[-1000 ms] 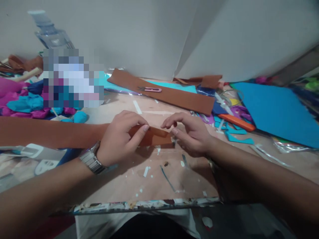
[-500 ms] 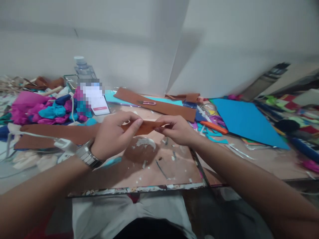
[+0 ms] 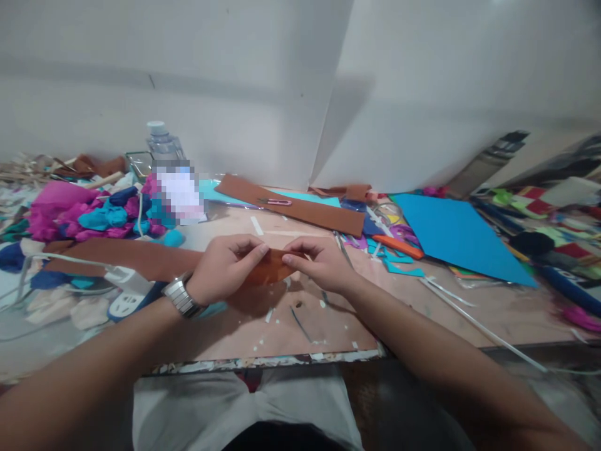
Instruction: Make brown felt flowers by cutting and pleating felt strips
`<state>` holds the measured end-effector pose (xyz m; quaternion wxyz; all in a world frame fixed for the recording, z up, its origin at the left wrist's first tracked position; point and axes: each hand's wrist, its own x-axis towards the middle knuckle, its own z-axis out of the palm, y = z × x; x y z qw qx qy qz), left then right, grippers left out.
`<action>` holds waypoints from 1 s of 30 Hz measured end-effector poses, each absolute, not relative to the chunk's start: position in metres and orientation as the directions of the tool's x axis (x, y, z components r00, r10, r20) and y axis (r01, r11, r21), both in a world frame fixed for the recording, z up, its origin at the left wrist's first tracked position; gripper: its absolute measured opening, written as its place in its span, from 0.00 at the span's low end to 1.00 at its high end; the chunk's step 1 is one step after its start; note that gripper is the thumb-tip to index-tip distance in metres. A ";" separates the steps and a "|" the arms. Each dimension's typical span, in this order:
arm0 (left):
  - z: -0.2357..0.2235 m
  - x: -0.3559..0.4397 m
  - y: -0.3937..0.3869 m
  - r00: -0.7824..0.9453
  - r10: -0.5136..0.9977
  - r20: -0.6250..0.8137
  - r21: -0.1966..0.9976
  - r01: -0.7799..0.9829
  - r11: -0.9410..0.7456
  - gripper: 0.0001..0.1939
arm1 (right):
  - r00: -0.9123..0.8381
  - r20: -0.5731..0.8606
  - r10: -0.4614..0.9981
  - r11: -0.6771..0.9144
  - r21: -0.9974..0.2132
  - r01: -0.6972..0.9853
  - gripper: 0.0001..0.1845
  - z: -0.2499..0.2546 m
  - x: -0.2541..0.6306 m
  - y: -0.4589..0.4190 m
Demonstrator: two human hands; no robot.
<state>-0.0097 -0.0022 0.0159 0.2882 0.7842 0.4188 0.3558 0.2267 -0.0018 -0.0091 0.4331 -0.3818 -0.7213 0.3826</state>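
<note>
Both hands pinch a brown sheet strip just above the board. My left hand grips its left part, thumb along the top edge; the wrist wears a metal watch. My right hand pinches the right end between thumb and fingers. The strip's front surface hangs below the thumbs and looks slightly shiny. Left of my left hand lies a long brown piece; whether it joins the held strip is hidden. Farther back, another brown strip carries a small pink-handled tool.
Crumpled pink and blue pieces, a phone and a bottle stand at the back left. A power socket sits beside my left wrist. To the right lie an orange cutter and a blue sheet.
My right thumb has come onto the front of the brown strip, and more of its face shows between the hands. The whole view has shifted slightly.
</note>
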 end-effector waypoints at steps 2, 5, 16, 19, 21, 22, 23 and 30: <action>0.012 -0.013 -0.001 0.403 0.860 0.313 0.755 0.443 -0.483 0.19 | -0.321 0.299 0.899 0.377 -0.900 0.217 0.12 -0.013 0.227 -0.001; 0.010 -0.019 0.001 0.403 0.857 0.322 0.755 0.437 -0.489 0.17 | -0.299 0.258 0.919 0.327 -0.921 0.210 0.12 -0.017 0.229 -0.001; 0.005 -0.022 0.000 0.532 0.776 0.339 0.725 0.378 -0.576 0.10 | -0.313 0.166 0.935 0.220 -0.964 0.147 0.13 -0.027 0.225 -0.011; 0.001 -0.020 -0.002 0.574 0.764 0.295 0.739 0.369 -0.563 0.10 | -0.341 0.124 0.932 0.179 -0.975 0.133 0.12 -0.026 0.219 -0.018; -0.001 -0.019 -0.002 0.580 0.761 0.291 0.741 0.366 -0.563 0.10 | -0.355 0.121 0.927 0.183 -0.972 0.144 0.13 -0.024 0.217 -0.021; -0.001 -0.020 -0.002 0.571 0.762 0.304 0.741 0.361 -0.566 0.10 | -0.358 0.128 0.925 0.197 -0.966 0.165 0.13 -0.023 0.216 -0.022; -0.002 -0.020 -0.001 0.552 0.768 0.325 0.743 0.354 -0.569 0.11 | -0.361 0.136 0.923 0.216 -0.957 0.192 0.14 -0.022 0.216 -0.022; 0.000 -0.023 0.003 0.380 0.822 0.424 0.769 0.329 -0.549 0.12 | -0.321 0.213 0.923 0.296 -0.925 0.238 0.19 -0.026 0.221 -0.013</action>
